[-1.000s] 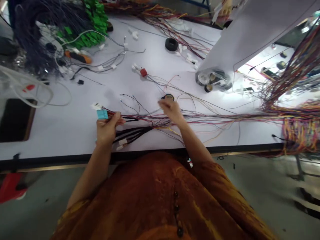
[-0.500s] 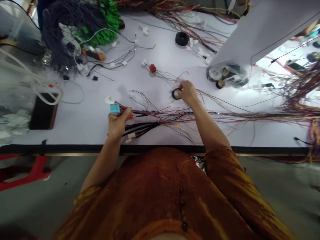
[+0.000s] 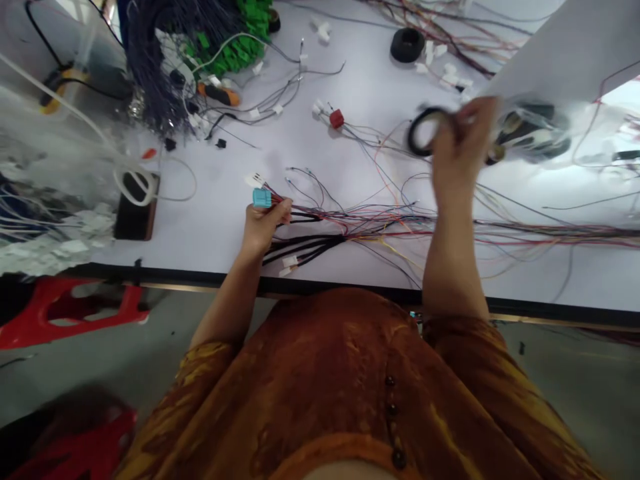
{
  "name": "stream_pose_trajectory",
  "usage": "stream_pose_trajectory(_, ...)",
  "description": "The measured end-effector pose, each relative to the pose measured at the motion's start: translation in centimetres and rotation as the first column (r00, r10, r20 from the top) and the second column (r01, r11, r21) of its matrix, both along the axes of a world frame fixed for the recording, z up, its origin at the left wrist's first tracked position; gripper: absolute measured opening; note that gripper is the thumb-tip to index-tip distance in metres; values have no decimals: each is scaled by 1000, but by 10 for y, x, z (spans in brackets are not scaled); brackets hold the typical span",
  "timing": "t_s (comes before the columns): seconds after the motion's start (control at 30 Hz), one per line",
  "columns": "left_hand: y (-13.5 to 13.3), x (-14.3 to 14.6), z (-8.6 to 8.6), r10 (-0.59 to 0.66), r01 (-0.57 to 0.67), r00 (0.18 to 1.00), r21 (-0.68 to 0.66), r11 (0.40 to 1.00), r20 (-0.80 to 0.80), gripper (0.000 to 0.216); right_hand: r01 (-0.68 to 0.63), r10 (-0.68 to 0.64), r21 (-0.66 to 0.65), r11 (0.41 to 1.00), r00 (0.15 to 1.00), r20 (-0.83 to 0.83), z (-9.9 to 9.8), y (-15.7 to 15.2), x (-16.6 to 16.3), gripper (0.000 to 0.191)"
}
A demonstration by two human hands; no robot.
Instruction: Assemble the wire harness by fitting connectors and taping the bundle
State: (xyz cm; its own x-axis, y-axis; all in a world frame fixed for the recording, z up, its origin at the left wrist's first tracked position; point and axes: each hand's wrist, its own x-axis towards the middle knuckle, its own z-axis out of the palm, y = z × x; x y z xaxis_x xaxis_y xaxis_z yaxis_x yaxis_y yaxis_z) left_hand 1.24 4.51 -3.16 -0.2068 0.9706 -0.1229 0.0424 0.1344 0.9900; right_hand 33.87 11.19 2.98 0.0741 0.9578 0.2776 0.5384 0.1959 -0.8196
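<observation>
My left hand (image 3: pixel 263 225) is closed around a bundle of thin wires just behind a light-blue connector (image 3: pixel 261 197). A white connector (image 3: pixel 255 180) pokes out above it. Black-sleeved branches of the wire harness (image 3: pixel 315 245) lie beside that hand, with small white connectors (image 3: pixel 289 265) at their ends. Over the table to the right, my right hand (image 3: pixel 457 150) grips a roll of black tape (image 3: pixel 416 140), both smeared by motion. A red connector (image 3: pixel 337 119) with thin wires lies to the left of the roll.
Another black tape roll (image 3: pixel 407 45) stands at the back. A clear plastic bag (image 3: pixel 535 130) with rolls lies right of my right hand. An orange-and-black tool (image 3: pixel 220 94), green-ended dark wires (image 3: pixel 250 40) and a phone (image 3: pixel 135 217) sit to the left.
My right hand has moved right and away from me, lifting the tape roll off the wires. My left hand keeps its hold on the wires. The whole view has shifted.
</observation>
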Motion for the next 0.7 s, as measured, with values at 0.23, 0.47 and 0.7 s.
stream_pose_trajectory(0.23,11,-11,7,-140,143,989,56,988,-43,15,-593,207,-451,667,728,-653,-24,-23,-134,9)
stream_pose_trajectory(0.47,17,-18,6,-193,195,978,18,981,-80,17,-631,144,-464,622,675,-724,-31,-7,-141,17)
stream_pose_trajectory(0.7,21,-7,12,-137,134,987,-45,990,-84,17,-451,319,-258,854,848,-424,-46,-66,-153,16)
